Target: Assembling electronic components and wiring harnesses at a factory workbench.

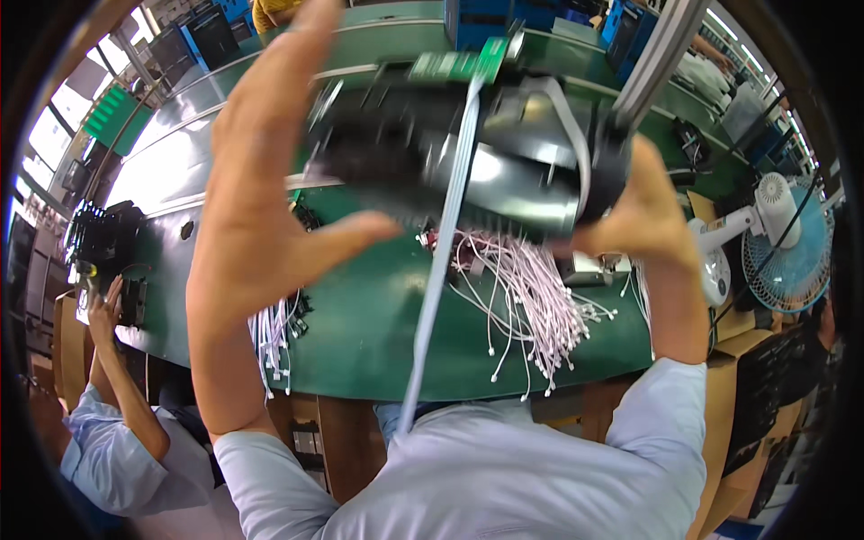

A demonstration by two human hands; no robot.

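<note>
Raised above the bench is a black plastic machine unit [405,144], blurred by motion, perhaps a printer mechanism. A small green circuit board [490,59] sits at its top. From that board a pale flat ribbon cable [445,225] hangs toward my chest. My right hand [643,211] grips the unit's right end, thumb along its lower edge; some of its fingers are hidden behind it. At the left end, my left hand [261,180] has its thumb and fingers spread wide; whether it touches the unit is unclear.
Bundles of white connector cables [531,297] lie on the green bench [360,333], with another bunch [274,342] at its left. A co-worker's hand [105,310] is by black units [99,238] at far left. A blue-bladed fan [783,238] and cardboard boxes [729,423] stand right.
</note>
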